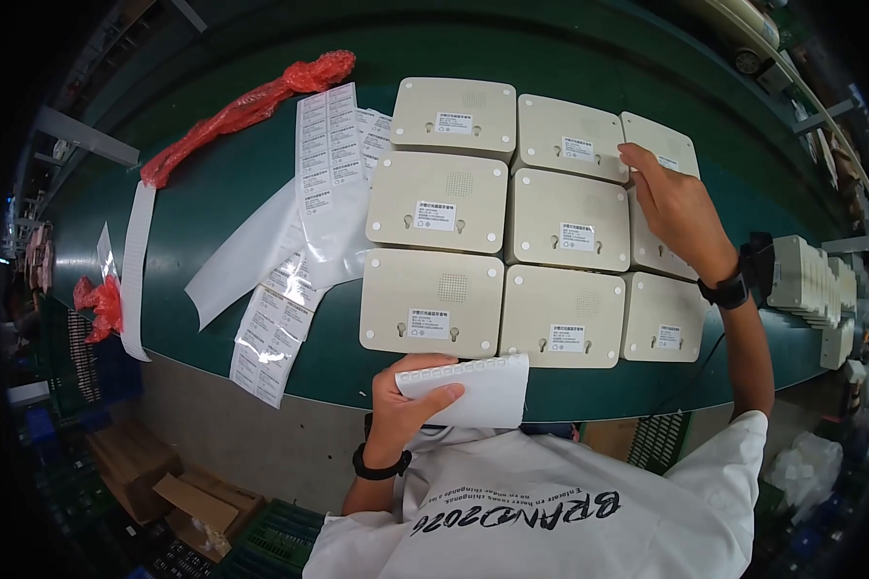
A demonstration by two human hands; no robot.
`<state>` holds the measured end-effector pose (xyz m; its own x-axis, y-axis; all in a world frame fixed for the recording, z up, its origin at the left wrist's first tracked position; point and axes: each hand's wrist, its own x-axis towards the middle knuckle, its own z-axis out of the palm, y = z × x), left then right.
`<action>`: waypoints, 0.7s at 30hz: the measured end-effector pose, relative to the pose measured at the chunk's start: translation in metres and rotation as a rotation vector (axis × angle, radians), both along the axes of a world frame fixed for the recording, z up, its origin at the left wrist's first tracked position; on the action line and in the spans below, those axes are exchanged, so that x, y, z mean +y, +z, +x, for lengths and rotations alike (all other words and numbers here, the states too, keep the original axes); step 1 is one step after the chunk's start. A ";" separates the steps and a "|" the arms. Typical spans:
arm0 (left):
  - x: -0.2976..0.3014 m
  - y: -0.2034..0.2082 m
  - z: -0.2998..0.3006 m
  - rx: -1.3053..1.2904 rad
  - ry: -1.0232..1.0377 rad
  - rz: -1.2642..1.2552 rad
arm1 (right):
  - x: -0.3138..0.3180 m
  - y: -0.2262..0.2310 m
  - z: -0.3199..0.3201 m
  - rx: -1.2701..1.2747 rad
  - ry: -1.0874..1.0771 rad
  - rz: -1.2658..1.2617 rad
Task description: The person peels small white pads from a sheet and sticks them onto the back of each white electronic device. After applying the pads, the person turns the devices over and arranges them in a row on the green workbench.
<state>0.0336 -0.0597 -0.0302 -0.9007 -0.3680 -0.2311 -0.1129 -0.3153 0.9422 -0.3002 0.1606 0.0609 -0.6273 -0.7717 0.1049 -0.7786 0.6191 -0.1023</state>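
Observation:
Several cream plastic device housings lie face down in three rows, each with a white label, a dotted grille and keyhole slots; a near-left housing (433, 301) shows round pads at its corners. My left hand (407, 403) is closed on a white sheet (478, 391) below the near row, with a line of small round clear pieces along its upper edge. Over the right column is my right hand (674, 201), thumb and finger pinched by the edge of the far-right housing (658, 145). Whatever its fingertips hold, if anything, is too small to make out.
Label sheets (328, 145) and blank backing paper (246, 256) lie left of the housings. Beyond them stretches red plastic wrap (251, 106) with a white strip (137, 261). More housings (801, 280) stand stacked at the right. Cardboard boxes (203, 507) sit on the floor.

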 end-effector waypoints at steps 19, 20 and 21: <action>-0.003 -0.003 0.003 0.016 -0.043 -0.019 | -0.015 -0.044 -0.102 -0.236 -0.003 -0.400; -0.003 -0.003 0.003 0.019 -0.046 -0.022 | -0.016 -0.042 -0.100 -0.240 -0.014 -0.378; -0.003 -0.003 0.003 0.022 -0.050 -0.024 | -0.015 -0.040 -0.099 -0.243 -0.016 -0.377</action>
<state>0.0363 -0.0630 -0.0331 -0.9229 -0.3273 -0.2028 -0.1073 -0.2870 0.9519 -0.3988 0.1452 0.0204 -0.6801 -0.6978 0.2249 -0.6948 0.5155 -0.5016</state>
